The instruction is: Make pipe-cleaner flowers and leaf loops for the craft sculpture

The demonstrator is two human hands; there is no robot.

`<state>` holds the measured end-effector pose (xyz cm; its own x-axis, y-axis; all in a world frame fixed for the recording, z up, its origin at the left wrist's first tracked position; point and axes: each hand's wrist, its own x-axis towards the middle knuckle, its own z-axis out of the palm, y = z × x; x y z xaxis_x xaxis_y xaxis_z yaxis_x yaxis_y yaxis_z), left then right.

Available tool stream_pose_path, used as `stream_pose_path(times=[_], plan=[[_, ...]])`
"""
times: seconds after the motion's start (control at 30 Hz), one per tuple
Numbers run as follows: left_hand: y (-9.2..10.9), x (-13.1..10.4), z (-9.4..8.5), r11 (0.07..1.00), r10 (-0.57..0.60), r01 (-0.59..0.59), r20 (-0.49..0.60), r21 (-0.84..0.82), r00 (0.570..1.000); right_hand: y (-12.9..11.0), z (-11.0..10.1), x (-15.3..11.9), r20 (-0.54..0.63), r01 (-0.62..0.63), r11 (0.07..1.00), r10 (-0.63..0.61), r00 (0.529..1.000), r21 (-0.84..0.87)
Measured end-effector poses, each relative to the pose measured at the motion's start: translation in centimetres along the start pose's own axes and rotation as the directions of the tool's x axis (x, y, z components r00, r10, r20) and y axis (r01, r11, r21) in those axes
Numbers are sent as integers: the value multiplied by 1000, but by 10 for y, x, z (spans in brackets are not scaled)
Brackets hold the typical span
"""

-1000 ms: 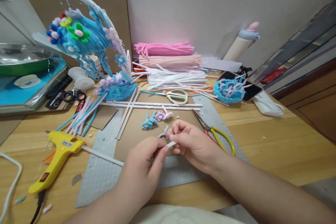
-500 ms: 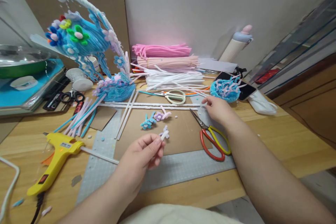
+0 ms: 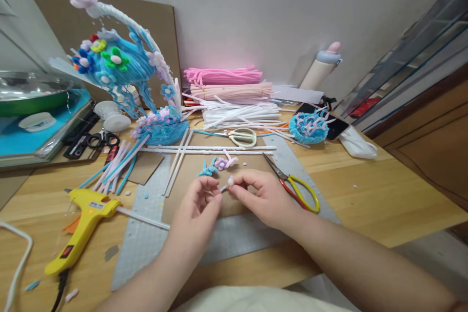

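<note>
Both hands meet over the brown cardboard [image 3: 237,208]. Between their fingertips is a small pale lilac flower piece [image 3: 230,181], mostly hidden by the fingers. My left hand [image 3: 203,204] pinches its lower end. My right hand [image 3: 259,197] has thumb and forefinger closed on its top. Just behind lie a blue flower piece [image 3: 208,168] and a lilac and pink flower piece [image 3: 222,163]. Scissors with red and yellow handles [image 3: 303,192] rest partly behind my right hand.
A yellow glue gun [image 3: 86,222] lies at left. Behind it stands a blue decorated model [image 3: 127,61]. White-handled scissors [image 3: 243,137], bundles of pink stems [image 3: 223,76] and white stems [image 3: 241,115], a blue round piece [image 3: 309,127] and a bottle [image 3: 321,66] are farther back.
My right hand has come from the far right of the cardboard to my left hand and closed on the lilac flower piece. The view has shifted slightly.
</note>
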<state>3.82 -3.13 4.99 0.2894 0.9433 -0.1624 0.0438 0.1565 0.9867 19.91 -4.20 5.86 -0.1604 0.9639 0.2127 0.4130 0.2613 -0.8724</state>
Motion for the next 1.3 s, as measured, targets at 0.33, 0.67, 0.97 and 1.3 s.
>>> stream_pose_path(times=[0.33, 0.67, 0.97, 1.3], plan=[[6, 2, -7, 737, 239, -275, 143, 617, 960, -3, -3, -3, 120, 143, 938, -110, 987, -316], [3, 5, -7, 829, 124, -130, 47, 544, 991, -1, -6, -4, 65, 151, 948, -138, 988, -279], [0, 7, -8, 851, 81, -98, 54, 516, 995, -3, -7, -5, 88, 151, 944, -130, 988, -293], [8, 3, -6, 927, 15, -61, 125, 371, 992, 8, -15, 0, 89, 243, 934, -228, 970, -263]])
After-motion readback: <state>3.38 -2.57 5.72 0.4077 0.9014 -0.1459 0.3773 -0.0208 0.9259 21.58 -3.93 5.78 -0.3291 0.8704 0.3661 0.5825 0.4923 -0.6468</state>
